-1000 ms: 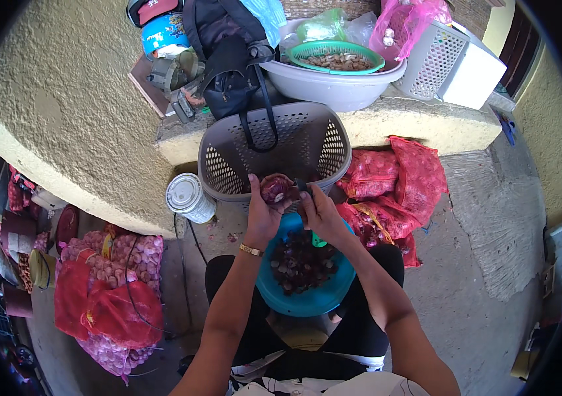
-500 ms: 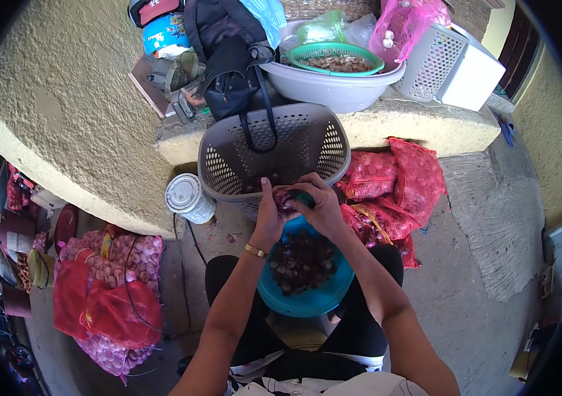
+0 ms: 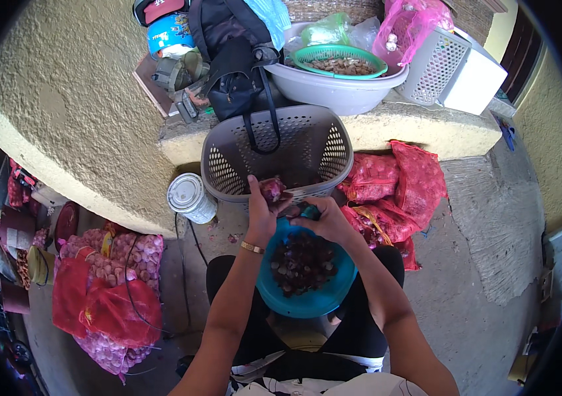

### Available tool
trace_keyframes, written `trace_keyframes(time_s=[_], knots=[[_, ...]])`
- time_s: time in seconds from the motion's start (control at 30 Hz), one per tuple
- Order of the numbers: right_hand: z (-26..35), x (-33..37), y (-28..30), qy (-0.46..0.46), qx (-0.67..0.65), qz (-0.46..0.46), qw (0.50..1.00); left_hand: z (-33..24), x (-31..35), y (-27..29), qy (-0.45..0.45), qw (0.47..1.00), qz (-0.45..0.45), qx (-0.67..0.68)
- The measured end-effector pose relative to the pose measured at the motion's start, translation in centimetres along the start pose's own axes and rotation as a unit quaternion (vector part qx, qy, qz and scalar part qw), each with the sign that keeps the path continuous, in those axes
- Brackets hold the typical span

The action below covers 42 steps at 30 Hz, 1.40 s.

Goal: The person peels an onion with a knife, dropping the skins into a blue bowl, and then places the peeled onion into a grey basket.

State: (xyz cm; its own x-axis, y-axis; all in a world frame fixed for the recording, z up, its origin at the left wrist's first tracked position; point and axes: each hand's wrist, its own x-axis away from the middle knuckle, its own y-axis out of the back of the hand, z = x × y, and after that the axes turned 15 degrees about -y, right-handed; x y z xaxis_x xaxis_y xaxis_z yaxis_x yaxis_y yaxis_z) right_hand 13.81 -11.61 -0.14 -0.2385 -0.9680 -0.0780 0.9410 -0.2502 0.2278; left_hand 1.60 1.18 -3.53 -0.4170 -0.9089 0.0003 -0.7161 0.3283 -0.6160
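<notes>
My left hand (image 3: 262,214) is wrapped round a purple-red onion (image 3: 272,190), held up at the near rim of a grey-brown perforated basket (image 3: 225,188). Close beside it, my right hand (image 3: 326,219) is closed round a small teal-green handled tool (image 3: 310,212), whose working end I cannot make out. Below both hands, a blue basin (image 3: 287,305) rests between my knees. Dark red onion pieces or small bulbs (image 3: 301,264) lie in it. Inside the basket, the bottom is shadowed, with some dark contents.
Red mesh sacks (image 3: 419,185) lie right of the basket; a white paint can (image 3: 190,198) stands left. Further left are garlic-filled mesh sacks (image 3: 106,290). On the ledge ahead, a lavender tub (image 3: 334,96) holds a green strainer (image 3: 340,59), and a black bag (image 3: 235,76) hangs over the basket.
My hands have moved apart a little. The left hand has tipped back with the onion, showing more of it, and the right hand has dropped slightly lower with the teal-handled tool.
</notes>
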Motion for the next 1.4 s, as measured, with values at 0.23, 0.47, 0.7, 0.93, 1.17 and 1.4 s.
trace_keyframes(time_s=[0.23, 0.47, 0.7, 0.93, 1.17, 1.4], knots=[[0.1, 0.9, 2.4, -0.1, 0.063, 0.131, 0.984, -0.3, 0.0, 0.2, 0.021, 0.994, 0.074, 0.073], [-0.7, -1.0, -0.6, 0.0, -0.016, -0.162, 0.987, -0.5, 1.2, -2.0, -0.005, 0.993, 0.115, 0.039], [-2.1, -1.5, -1.1, 0.006, -0.031, -0.167, 0.985, 0.2, 1.3, -2.1, -0.075, 0.984, 0.151, -0.052], [-1.2, -1.2, -0.8, -0.065, 0.013, -0.168, 0.983, 0.0, 1.5, -1.6, -0.065, 0.976, 0.205, -0.012], [-2.7, -1.5, -1.2, -0.085, -0.101, -0.131, 0.983, -0.8, 2.7, -2.3, -0.097, 0.957, 0.248, -0.117], [-1.3, -1.3, 0.2, -0.14, -0.152, -0.098, 0.973, -1.2, 2.4, -2.2, -0.106, 0.968, 0.227, 0.029]])
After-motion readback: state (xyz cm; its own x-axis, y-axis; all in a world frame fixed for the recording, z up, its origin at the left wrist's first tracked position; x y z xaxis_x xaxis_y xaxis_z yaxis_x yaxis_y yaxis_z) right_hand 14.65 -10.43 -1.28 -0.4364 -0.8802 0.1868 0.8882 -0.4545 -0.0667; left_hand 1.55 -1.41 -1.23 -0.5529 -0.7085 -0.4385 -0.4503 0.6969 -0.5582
